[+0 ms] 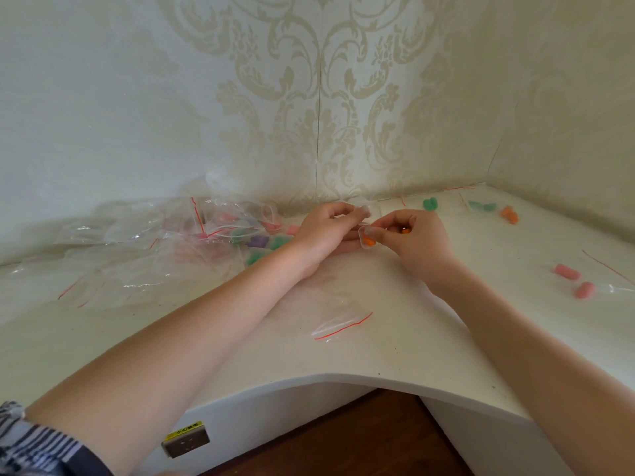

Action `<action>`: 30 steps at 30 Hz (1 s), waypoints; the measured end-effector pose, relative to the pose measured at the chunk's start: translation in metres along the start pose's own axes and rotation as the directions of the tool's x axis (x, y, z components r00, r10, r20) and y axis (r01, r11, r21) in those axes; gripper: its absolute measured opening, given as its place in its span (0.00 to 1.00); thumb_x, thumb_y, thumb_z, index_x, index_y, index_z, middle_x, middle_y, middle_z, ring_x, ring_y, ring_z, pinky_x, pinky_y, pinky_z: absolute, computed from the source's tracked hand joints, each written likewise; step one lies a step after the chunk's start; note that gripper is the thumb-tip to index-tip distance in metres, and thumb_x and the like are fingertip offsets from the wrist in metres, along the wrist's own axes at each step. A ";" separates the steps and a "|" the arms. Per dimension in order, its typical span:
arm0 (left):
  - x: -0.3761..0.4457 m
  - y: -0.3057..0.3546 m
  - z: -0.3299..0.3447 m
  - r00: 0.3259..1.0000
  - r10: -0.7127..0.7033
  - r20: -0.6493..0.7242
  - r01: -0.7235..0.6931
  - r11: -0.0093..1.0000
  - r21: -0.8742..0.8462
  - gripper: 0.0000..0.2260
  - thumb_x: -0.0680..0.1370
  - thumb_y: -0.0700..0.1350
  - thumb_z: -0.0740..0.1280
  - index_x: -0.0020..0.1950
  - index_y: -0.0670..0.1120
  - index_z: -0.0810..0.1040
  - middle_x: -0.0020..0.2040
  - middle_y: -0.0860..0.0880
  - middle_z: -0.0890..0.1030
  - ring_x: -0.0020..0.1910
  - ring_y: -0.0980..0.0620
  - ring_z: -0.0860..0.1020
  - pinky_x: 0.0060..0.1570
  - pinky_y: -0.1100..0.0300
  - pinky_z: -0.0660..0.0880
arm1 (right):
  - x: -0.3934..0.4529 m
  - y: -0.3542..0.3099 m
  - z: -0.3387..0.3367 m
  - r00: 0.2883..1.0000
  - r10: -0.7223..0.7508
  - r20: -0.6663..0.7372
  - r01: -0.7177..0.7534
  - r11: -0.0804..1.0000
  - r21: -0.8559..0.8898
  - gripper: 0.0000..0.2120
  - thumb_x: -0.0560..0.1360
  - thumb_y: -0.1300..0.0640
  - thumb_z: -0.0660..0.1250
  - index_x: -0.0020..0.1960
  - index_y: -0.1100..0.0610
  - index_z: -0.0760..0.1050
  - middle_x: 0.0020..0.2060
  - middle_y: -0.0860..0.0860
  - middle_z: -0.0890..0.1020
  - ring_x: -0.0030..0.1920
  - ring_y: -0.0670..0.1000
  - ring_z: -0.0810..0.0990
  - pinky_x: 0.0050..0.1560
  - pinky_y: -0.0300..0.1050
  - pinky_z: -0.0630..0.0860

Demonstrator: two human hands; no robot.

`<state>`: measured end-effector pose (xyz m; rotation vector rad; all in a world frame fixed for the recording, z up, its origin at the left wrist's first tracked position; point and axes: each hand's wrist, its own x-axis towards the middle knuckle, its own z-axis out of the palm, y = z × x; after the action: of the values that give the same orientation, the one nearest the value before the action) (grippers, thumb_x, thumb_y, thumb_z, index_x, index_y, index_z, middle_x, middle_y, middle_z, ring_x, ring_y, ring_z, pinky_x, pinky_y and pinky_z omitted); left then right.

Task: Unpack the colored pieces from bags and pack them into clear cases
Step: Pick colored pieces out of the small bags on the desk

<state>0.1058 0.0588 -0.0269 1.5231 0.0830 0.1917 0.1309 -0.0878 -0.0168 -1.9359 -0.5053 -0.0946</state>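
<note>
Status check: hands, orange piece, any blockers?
Left hand and right hand both pinching small clear plastic case. Orange foam piece inside it. Heap of empty clear zip bags lies left, not obstructing.

piece at right hand (417,235): orange (369,241)
pieces left of left hand (323,228): purple (258,240), green (255,258), pink (271,225)
pieces right of right hand: pink (567,272), orange (510,215)
bags (342,327): clear, red stripe
desk (395,338): white
wall (309,97): cream damask pattern
sleeve (37,444): blue-white stripes

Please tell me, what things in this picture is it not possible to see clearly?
Head view:
- Clear case: its lid state, hidden by the right hand and left hand.
- Orange piece: mostly covered by right fingers.
- Pieces under the bag pile: count blurred by plastic.
- Yellow label: text too small.
</note>
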 end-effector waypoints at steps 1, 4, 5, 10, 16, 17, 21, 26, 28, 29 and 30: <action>-0.001 0.000 0.000 1.000 -0.015 0.027 0.016 1.000 -0.027 0.07 0.77 0.44 0.67 0.52 0.41 0.78 0.45 0.39 0.83 0.42 0.49 0.83 0.48 0.57 0.80 | 0.000 0.001 0.000 1.000 0.000 0.002 0.000 1.000 -0.017 0.09 0.70 0.55 0.75 0.32 0.52 0.80 0.25 0.47 0.63 0.23 0.43 0.60 0.23 0.32 0.56; -0.002 0.003 -0.002 0.996 -0.036 0.079 0.042 0.996 -0.077 0.06 0.76 0.40 0.69 0.52 0.42 0.77 0.43 0.41 0.82 0.39 0.52 0.83 0.45 0.61 0.80 | -0.001 0.000 0.001 1.000 -0.004 0.010 0.005 0.999 -0.046 0.08 0.72 0.55 0.73 0.34 0.51 0.80 0.26 0.47 0.64 0.23 0.43 0.61 0.23 0.32 0.56; -0.002 0.004 -0.003 0.996 -0.042 0.080 0.050 0.993 -0.104 0.07 0.76 0.39 0.69 0.53 0.42 0.78 0.43 0.41 0.82 0.38 0.52 0.83 0.44 0.62 0.80 | -0.001 -0.001 0.001 1.000 0.005 0.020 -0.004 0.999 -0.037 0.08 0.73 0.55 0.71 0.35 0.51 0.80 0.26 0.47 0.64 0.24 0.43 0.60 0.24 0.33 0.56; -0.002 0.007 -0.007 0.993 -0.060 0.102 0.079 0.976 -0.205 0.10 0.74 0.34 0.70 0.53 0.42 0.78 0.49 0.40 0.82 0.45 0.50 0.82 0.46 0.63 0.80 | 0.003 -0.004 0.003 0.991 0.116 0.073 -0.126 0.980 0.157 0.17 0.75 0.60 0.59 0.35 0.52 0.83 0.29 0.51 0.65 0.30 0.49 0.62 0.31 0.42 0.59; -0.002 0.006 -0.006 0.997 -0.068 0.029 0.072 0.977 -0.200 0.11 0.71 0.30 0.70 0.49 0.43 0.78 0.43 0.43 0.83 0.41 0.52 0.82 0.46 0.63 0.80 | 0.005 -0.005 -0.001 0.985 0.130 0.118 -0.162 0.926 0.340 0.22 0.72 0.67 0.50 0.47 0.56 0.81 0.29 0.48 0.69 0.30 0.46 0.63 0.32 0.38 0.60; -0.002 0.006 -0.006 0.997 -0.070 0.020 0.073 0.977 -0.201 0.12 0.71 0.30 0.70 0.49 0.43 0.78 0.43 0.43 0.83 0.41 0.52 0.82 0.47 0.62 0.80 | 0.006 -0.005 -0.002 0.982 0.148 0.113 -0.182 0.895 0.408 0.22 0.71 0.69 0.49 0.48 0.57 0.80 0.30 0.48 0.71 0.31 0.46 0.64 0.33 0.38 0.61; -0.001 0.006 -0.005 0.996 -0.082 -0.032 0.070 0.960 -0.273 0.14 0.71 0.29 0.70 0.52 0.43 0.75 0.46 0.42 0.82 0.40 0.51 0.81 0.45 0.62 0.80 | 0.007 -0.006 -0.003 0.971 0.161 0.176 -0.238 0.703 0.670 0.18 0.76 0.75 0.50 0.52 0.59 0.73 0.40 0.54 0.79 0.36 0.47 0.75 0.38 0.35 0.74; 0.002 0.005 -0.005 0.991 -0.079 -0.112 0.037 0.940 -0.339 0.15 0.71 0.29 0.70 0.52 0.41 0.70 0.46 0.41 0.80 0.35 0.52 0.81 0.42 0.63 0.81 | 0.006 -0.003 -0.003 0.994 0.087 0.072 -0.112 0.713 0.692 0.07 0.77 0.68 0.62 0.49 0.60 0.65 0.47 0.59 0.83 0.46 0.53 0.85 0.47 0.38 0.80; 0.002 0.005 -0.004 0.990 -0.078 -0.118 0.034 0.942 -0.335 0.15 0.71 0.29 0.70 0.49 0.42 0.68 0.45 0.40 0.80 0.35 0.52 0.81 0.43 0.62 0.80 | 0.005 -0.003 -0.004 0.997 0.080 0.009 -0.069 0.789 0.611 0.07 0.75 0.67 0.67 0.46 0.61 0.69 0.46 0.60 0.83 0.45 0.52 0.85 0.46 0.39 0.80; 0.001 0.005 -0.004 0.991 -0.077 -0.106 0.038 0.944 -0.329 0.15 0.71 0.29 0.70 0.49 0.42 0.68 0.43 0.40 0.81 0.36 0.51 0.81 0.44 0.61 0.80 | 0.006 -0.003 -0.004 0.997 0.071 -0.023 -0.046 0.829 0.557 0.06 0.74 0.66 0.69 0.44 0.60 0.71 0.44 0.58 0.83 0.43 0.50 0.84 0.46 0.39 0.79; 0.001 0.005 -0.004 0.993 -0.076 -0.088 0.045 0.947 -0.317 0.15 0.71 0.29 0.70 0.50 0.42 0.68 0.42 0.40 0.81 0.37 0.51 0.82 0.45 0.61 0.80 | 0.006 -0.002 -0.005 0.997 0.058 -0.054 -0.025 0.880 0.475 0.05 0.73 0.64 0.71 0.43 0.59 0.74 0.41 0.55 0.83 0.41 0.45 0.82 0.46 0.37 0.78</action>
<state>0.1055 0.0633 -0.0225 1.1903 0.1704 0.2206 0.1366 -0.0900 -0.0114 -1.4544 -0.3966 -0.0052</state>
